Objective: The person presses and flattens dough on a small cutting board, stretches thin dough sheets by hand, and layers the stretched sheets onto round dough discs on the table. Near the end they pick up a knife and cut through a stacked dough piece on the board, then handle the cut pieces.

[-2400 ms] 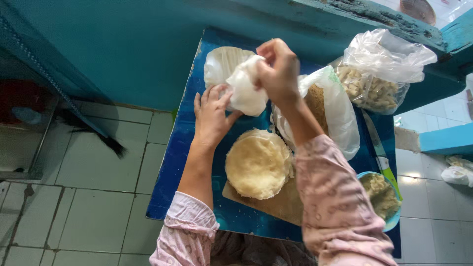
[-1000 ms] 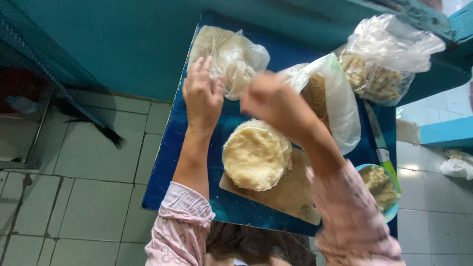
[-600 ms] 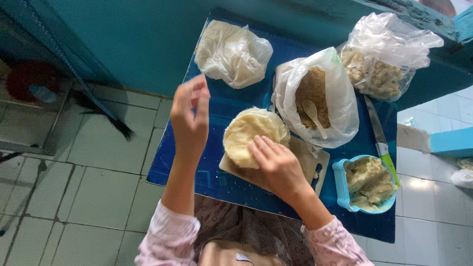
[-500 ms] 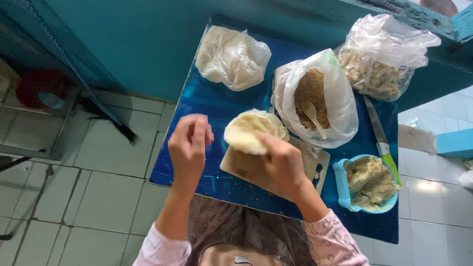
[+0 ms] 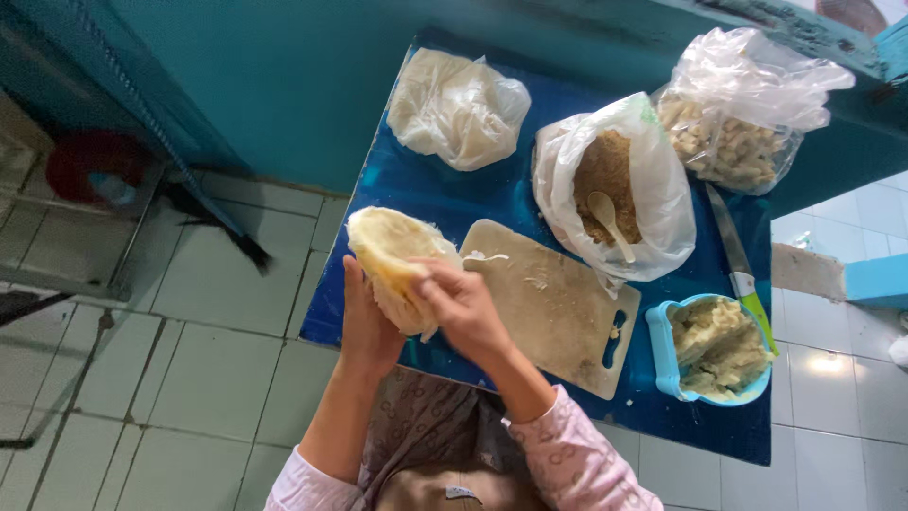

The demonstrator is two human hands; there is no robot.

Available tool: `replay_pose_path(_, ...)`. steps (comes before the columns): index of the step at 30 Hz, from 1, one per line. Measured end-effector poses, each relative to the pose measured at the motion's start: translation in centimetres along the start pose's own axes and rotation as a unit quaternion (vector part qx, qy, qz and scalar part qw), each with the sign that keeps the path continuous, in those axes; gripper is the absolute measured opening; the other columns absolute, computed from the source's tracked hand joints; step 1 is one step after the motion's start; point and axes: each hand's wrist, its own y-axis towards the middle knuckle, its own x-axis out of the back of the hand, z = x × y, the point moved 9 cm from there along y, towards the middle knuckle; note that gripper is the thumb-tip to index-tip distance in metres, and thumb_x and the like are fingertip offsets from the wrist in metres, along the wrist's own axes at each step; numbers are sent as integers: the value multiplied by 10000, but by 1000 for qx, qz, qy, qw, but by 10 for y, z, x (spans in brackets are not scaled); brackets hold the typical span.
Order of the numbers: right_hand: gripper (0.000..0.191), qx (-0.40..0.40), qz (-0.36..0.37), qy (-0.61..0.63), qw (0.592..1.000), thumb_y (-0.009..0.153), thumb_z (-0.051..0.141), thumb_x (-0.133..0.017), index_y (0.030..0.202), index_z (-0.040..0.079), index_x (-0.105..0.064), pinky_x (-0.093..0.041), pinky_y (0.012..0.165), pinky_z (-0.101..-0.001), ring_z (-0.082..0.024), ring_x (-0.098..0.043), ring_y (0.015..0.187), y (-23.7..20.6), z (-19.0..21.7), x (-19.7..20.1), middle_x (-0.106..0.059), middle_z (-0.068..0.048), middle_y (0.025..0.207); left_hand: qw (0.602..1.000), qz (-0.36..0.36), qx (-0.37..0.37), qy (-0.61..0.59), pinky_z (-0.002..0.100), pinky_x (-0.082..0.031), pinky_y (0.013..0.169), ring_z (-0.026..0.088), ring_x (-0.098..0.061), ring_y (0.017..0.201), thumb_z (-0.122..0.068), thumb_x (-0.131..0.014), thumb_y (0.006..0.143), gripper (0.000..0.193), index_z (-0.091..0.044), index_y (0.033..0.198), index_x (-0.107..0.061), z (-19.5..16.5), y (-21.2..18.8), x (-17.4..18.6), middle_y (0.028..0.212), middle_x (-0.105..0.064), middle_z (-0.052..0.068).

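I judged the pale round of dough (image 5: 392, 254) to be soft, light and floppy, likely to tear or sag if pinched at one spot, so it was best cradled from beneath with the edge taken gently. It looked creamy yellow, thin and wrinkled, drooping at its near rim. It was held above the left edge of the blue table (image 5: 445, 203), just beside the cutting board (image 5: 553, 308). My left hand (image 5: 367, 326) cupped it from below; my right hand (image 5: 462, 308) had fingers closed on its near edge.
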Motion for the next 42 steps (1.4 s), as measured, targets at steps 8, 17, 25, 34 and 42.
replay_pose_path(8, 271, -116, -111, 426, 891, 1044, 193, -602, 1176, -29, -686, -541, 907, -352, -215, -692, 1013, 12, -50, 33, -734, -136, 1143, 991, -112, 25, 64, 412, -546, 992, 256, -639, 1213, -215, -603, 967, 539, -29, 1451, -458, -26, 2, 16, 1370, -610, 122)
replay_pose_path(17, 327, -10, -266, 448, 853, 1082, 251, -645, 1365, 88, -655, -492, 1003, -473, -274, -655, 1190, -26, 10, 135, -702, -95, 1288, 990, -115, -29, 82, 450, -595, 927, 296, -685, 1122, -50, -637, 890, 532, -10, 1401, -495, -45, 36, 13, 1257, -653, 152)
replay_pose_path(25, 496, 60, -318, 379, 867, 1028, 264, -601, 1471, 50, -544, -454, 1185, -520, -284, -601, 1360, -103, 59, 191, -621, -108, 1454, 466, -160, -394, 776, 530, -425, 1028, 455, -516, 1292, -172, -736, 885, 710, 41, 1492, -435, -79, 13, -78, 1414, -513, 292)
replay_pose_path(34, 456, -19, -328, 142, 934, 1046, 249, -554, 1397, -41, -534, -517, 1054, -504, -299, -632, 1223, -144, 33, 185, -635, -155, 1357, 530, -64, -403, 744, 430, -493, 998, 283, -621, 1139, -87, -743, 939, 310, -115, 1235, -656, 4, -80, -95, 1212, -655, 76)
replay_pose_path(42, 361, 17, -212, -8, 977, 1033, 194, -606, 1293, -56, -585, -562, 1019, -392, -257, -680, 1181, -131, 40, 155, -661, -158, 1299, 474, -125, -369, 789, 423, -491, 923, 282, -643, 1092, -181, -756, 889, 321, -108, 1191, -675, 23, -77, -110, 1194, -669, 64)
